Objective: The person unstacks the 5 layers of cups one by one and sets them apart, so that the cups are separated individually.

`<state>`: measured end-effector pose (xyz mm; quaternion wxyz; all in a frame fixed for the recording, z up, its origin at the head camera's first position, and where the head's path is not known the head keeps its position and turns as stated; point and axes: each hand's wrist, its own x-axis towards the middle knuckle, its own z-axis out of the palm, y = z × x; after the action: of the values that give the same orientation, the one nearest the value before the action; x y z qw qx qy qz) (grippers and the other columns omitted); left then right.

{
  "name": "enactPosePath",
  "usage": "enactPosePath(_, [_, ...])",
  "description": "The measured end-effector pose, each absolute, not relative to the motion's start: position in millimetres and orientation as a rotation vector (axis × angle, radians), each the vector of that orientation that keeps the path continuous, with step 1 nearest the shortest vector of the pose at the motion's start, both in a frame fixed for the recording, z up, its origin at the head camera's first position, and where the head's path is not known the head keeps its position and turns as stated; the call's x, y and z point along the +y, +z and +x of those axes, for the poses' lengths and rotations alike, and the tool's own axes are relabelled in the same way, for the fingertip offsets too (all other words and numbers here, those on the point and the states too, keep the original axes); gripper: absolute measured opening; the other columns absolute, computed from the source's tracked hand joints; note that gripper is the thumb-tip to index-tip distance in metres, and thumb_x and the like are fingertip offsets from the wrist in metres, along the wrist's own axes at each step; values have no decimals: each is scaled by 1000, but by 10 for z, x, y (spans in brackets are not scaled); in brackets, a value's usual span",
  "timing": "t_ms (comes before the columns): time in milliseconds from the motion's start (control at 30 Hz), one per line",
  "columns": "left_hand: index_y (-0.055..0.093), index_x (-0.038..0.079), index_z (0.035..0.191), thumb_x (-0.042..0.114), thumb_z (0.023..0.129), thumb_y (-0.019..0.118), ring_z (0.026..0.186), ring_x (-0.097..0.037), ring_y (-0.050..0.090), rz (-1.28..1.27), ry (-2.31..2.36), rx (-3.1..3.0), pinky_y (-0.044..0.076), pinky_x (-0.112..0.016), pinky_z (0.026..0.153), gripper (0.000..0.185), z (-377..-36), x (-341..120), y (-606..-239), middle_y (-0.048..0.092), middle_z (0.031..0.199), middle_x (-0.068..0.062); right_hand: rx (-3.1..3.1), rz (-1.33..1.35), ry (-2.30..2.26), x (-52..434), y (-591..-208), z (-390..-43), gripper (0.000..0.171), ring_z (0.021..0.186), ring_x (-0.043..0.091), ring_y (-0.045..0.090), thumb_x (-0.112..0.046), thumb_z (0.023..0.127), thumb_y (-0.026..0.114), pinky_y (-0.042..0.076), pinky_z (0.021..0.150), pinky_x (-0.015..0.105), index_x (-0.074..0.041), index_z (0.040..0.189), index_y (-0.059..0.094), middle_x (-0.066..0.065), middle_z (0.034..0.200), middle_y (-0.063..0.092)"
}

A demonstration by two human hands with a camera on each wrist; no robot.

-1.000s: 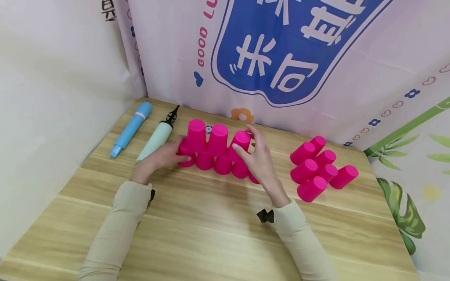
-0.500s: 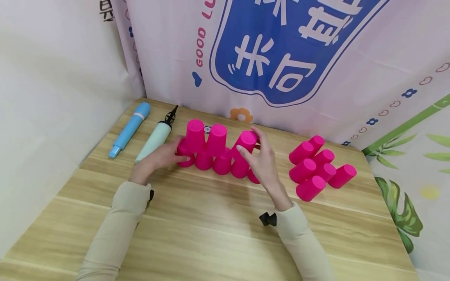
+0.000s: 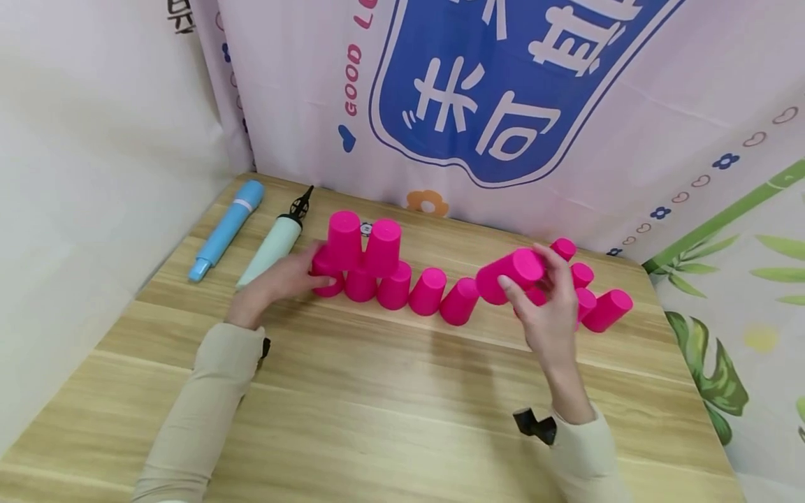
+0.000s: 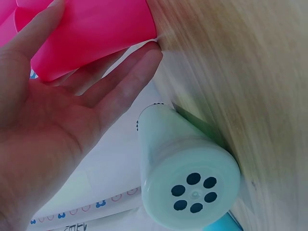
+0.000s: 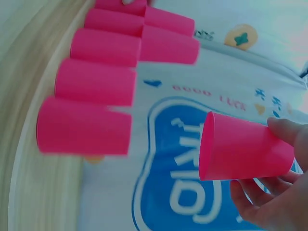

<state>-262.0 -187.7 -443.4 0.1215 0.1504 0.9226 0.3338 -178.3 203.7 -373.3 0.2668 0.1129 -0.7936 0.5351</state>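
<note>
Several pink cups [image 3: 428, 291] stand upside down in a row on the wooden table [image 3: 377, 419], with two more pink cups [image 3: 363, 242] stacked on the row's left end. My left hand [image 3: 283, 279] rests with straight fingers against the leftmost bottom cup [image 3: 328, 274]; the left wrist view shows that cup [image 4: 91, 29] between thumb and fingers. My right hand [image 3: 544, 309] grips one pink cup [image 3: 506, 274] on its side in the air, right of the row. In the right wrist view this held cup [image 5: 243, 147] has its open mouth facing the row [image 5: 91, 82].
Loose pink cups [image 3: 606, 309] lie on their sides at the back right, partly hidden by my right hand. A mint hand pump [image 3: 272, 244] and a blue tube [image 3: 228, 227] lie at the back left. A printed cloth backdrop [image 3: 478, 105] hangs behind the table.
My right hand has lifted the rightmost upper cup off the row and carried it right, toward the loose cups. The left hand has stayed at the row's left end.
</note>
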Motion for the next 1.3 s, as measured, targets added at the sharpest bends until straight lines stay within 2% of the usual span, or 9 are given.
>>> enactPosePath(200, [24, 1, 146, 28, 93, 64, 106, -35, 58, 442, 982, 2680, 45, -51, 95, 71, -2615, -1875, -4432, 55, 127, -22, -2054, 181, 1415, 2438, -3711, -1586, 62, 104, 17, 59, 6, 79, 74, 49, 86, 18, -3, 134, 48, 6, 121, 59])
enactPosePath(367, [26, 1, 144, 27, 92, 65, 108, -36, 58, 431, 1000, 2681, 45, -52, 95, 70, -2641, -1865, -4419, 56, 126, -22, -1907, 45, 1445, 2833, -3733, -1468, 59, 102, 20, 60, 9, 77, 74, 49, 86, 18, -1, 130, 52, 11, 117, 62])
enactPosePath(667, [33, 1, 136, 27, 92, 66, 103, -34, 59, 439, 998, 2687, 47, -51, 91, 61, -2681, -1835, -4419, 59, 120, -20, -1847, -312, 1340, 3451, -3959, -1299, 58, 104, 18, 59, 1, 77, 77, 49, 83, 16, -6, 129, 54, 7, 118, 62])
enactPosePath(967, [36, 0, 132, 29, 91, 67, 104, -35, 58, 427, 995, 2694, 47, -51, 91, 58, -2669, -1867, -4460, 59, 117, -21, -1918, -467, 1356, 3692, -4255, -1306, 58, 97, 11, 57, -1, 78, 76, 45, 76, 12, -8, 129, 52, -1, 113, 61])
enactPosePath(1200, [37, -1, 131, 28, 91, 67, 103, -34, 58, 421, 1005, 2692, 47, -51, 91, 58, -2655, -1865, -4444, 59, 116, -20, -2112, -524, 1375, 3700, -4443, -1415, 60, 101, 7, 54, -5, 81, 75, 44, 78, 8, -8, 133, 46, -5, 114, 56])
enactPosePath(1300, [37, -1, 130, 28, 91, 67, 103, -34, 58, 419, 1003, 2694, 47, -51, 91, 57, -2656, -1858, -4440, 59, 116, -20, -2202, -535, 1327, 3674, -4477, -1456, 61, 101, 4, 54, -8, 83, 74, 44, 79, 8, -5, 135, 43, -2, 116, 56])
